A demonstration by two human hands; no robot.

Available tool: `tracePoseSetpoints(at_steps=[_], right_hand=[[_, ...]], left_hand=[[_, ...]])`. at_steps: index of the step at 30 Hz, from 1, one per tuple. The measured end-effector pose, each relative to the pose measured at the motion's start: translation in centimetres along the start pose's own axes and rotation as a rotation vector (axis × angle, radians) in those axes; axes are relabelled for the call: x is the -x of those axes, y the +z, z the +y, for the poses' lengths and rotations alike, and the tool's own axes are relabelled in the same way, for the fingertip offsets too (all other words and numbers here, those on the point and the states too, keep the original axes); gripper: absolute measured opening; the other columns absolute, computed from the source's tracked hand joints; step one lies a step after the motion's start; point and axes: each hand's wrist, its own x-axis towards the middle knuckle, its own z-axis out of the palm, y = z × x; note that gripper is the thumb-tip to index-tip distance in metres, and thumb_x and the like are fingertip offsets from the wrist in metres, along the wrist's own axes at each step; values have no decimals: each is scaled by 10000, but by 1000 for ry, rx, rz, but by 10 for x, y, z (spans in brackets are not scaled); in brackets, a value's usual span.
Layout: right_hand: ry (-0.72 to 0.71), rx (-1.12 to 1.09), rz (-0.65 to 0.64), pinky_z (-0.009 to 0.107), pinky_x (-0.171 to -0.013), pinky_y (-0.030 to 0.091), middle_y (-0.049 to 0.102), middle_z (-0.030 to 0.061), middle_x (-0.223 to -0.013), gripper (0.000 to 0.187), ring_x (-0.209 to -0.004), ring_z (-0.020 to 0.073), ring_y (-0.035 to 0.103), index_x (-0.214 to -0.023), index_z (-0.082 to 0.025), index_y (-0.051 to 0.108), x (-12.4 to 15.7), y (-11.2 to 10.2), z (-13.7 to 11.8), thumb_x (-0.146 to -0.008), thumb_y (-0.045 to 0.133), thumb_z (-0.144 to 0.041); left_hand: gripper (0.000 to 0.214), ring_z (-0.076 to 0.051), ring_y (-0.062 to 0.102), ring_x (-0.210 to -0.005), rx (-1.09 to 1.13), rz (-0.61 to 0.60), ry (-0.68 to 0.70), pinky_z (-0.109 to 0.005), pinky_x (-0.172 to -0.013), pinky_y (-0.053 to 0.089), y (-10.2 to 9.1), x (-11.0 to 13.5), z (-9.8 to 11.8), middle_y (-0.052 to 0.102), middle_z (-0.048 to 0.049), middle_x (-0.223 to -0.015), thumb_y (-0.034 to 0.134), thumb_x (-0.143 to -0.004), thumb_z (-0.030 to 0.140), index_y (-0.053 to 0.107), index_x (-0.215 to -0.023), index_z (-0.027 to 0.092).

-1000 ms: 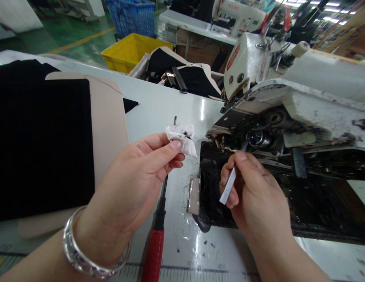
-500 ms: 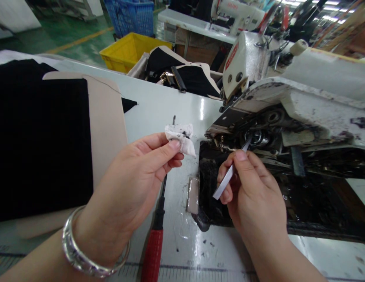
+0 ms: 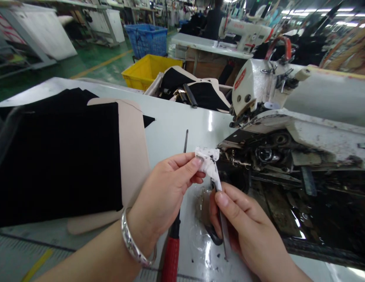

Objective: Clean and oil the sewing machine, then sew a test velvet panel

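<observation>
My left hand (image 3: 167, 192) pinches a small white wipe (image 3: 208, 161), crumpled and smudged with black. My right hand (image 3: 247, 223) is closed on a slim, flat metal tool that looks like tweezers (image 3: 219, 186). Its upper end meets the lower edge of the wipe. Both hands are over the table, left of the tilted-back sewing machine (image 3: 288, 121), whose underside shows a shiny round hook part (image 3: 264, 154). A red-handled screwdriver (image 3: 171, 254) lies under my left wrist, its shaft pointing away from me.
Black fabric (image 3: 61, 160) with beige panels (image 3: 133, 145) covers the left of the table. The machine's oily dark bed opening (image 3: 323, 207) is at right. Behind the table are a yellow crate (image 3: 149, 68), a blue basket (image 3: 147, 41) and another sewing machine (image 3: 244, 33).
My right hand has drawn the tweezers out from the machine's hook area and brought them left to the wipe. The view has shifted, so the table sits lower and more room shows behind.
</observation>
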Motion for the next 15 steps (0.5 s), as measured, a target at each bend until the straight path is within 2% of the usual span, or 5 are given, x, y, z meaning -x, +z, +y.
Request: tracePoseSetpoints(at_steps=[6, 9, 11, 13, 15], right_hand=[[-7, 3, -14, 185, -429, 243, 489, -23, -558, 436, -473, 53, 358, -753, -171, 523, -7, -2, 0, -945, 483, -560], [-2, -14, -93, 183, -427, 226, 491, -18, -556, 446, -474, 51, 350, -723, -162, 523, -6, -4, -4, -954, 476, -541], [45, -127, -178, 175, -404, 198, 446, -32, -514, 450, -436, 43, 319, -704, -163, 506, -4, -6, -7, -950, 477, -539], [116, -247, -252, 161, -379, 187, 389, -55, -473, 434, -389, 32, 276, -691, -164, 488, -2, -9, -9, -942, 500, -518], [130, -280, -212, 144, -363, 195, 393, -62, -464, 403, -361, 20, 260, -702, -160, 500, -1, -11, -10, -936, 525, -488]], left_hand=[[125, -100, 517, -724, -62, -27, -20, -230, -738, 438, -2, 0, 0, 624, -27, -801, 714, -824, 250, 704, -803, 128], [134, -89, 486, -673, -111, -65, -32, -214, -677, 422, -5, 0, 0, 578, -4, -727, 731, -810, 243, 682, -760, 129], [124, -84, 481, -659, -86, -76, -19, -203, -655, 426, -7, 0, 2, 572, 0, -723, 728, -816, 236, 681, -765, 134], [87, -77, 497, -672, -20, -29, 57, -188, -665, 444, -7, 1, 7, 597, 0, -765, 729, -817, 216, 686, -788, 146], [63, -62, 516, -699, 29, 95, 141, -159, -698, 457, -7, 2, 14, 614, 14, -808, 714, -836, 211, 684, -799, 168]])
